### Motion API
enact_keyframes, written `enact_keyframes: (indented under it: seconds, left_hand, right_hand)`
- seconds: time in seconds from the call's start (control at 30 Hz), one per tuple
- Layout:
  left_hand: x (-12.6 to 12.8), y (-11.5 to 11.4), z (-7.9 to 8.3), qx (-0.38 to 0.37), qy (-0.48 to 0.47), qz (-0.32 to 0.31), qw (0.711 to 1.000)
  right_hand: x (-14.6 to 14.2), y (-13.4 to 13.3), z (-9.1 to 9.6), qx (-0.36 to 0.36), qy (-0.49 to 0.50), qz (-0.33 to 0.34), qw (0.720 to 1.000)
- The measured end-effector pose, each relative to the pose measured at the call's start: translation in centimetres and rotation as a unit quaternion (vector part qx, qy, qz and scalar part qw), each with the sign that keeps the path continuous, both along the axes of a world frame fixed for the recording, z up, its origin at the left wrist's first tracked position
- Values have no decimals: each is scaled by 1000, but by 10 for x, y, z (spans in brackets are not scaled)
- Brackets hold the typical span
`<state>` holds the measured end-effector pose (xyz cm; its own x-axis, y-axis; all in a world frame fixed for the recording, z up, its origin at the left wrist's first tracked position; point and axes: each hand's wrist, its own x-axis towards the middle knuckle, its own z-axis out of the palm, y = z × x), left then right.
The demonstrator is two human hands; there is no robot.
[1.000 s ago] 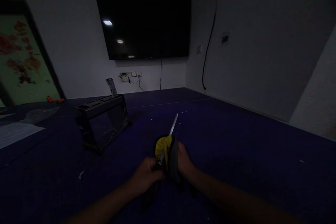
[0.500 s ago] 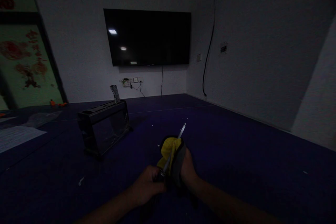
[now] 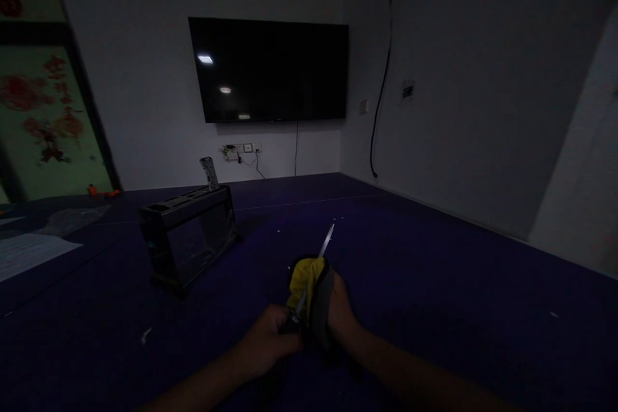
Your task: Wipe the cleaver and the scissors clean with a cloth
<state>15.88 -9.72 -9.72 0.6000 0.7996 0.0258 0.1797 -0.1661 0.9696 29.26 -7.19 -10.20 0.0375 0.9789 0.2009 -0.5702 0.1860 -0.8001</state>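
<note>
In the head view my left hand (image 3: 270, 342) is closed around the dark handle of a knife (image 3: 327, 241), whose narrow blade points away from me and slightly right. My right hand (image 3: 342, 312) grips a yellow and grey cloth (image 3: 304, 280), folded against the middle of the blade. Beyond the cloth the blade's tip sticks out. Dim light hides most of the right fingers. On the floor to the left stands a dark knife rack (image 3: 186, 201) with an upright, speckled handle (image 3: 209, 173) in its top.
White scraps (image 3: 145, 335) lie on the dark blue floor (image 3: 405, 270). Paper sheets (image 3: 33, 252) and clear plastic (image 3: 72, 220) are at the left. A television (image 3: 270, 71) hangs on the far wall, with a loose black cable (image 3: 380, 109) on the right wall.
The cloth has shifted slightly left and down along with the blade. Both hands keep their hold. The whole view has moved slightly.
</note>
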Motion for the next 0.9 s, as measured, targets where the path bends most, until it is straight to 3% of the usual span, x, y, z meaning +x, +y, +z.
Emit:
enact_keyframes:
  seconds: [0.27, 0.9]
  left_hand:
    - [2, -3, 4, -7, -1, 1, 1000]
    - [-1, 4, -9, -7, -4, -3, 1000]
  right_hand:
    - [-2, 2, -1, -13, 31, 11, 999]
    - [-1, -2, 6, 13, 6, -4, 1000]
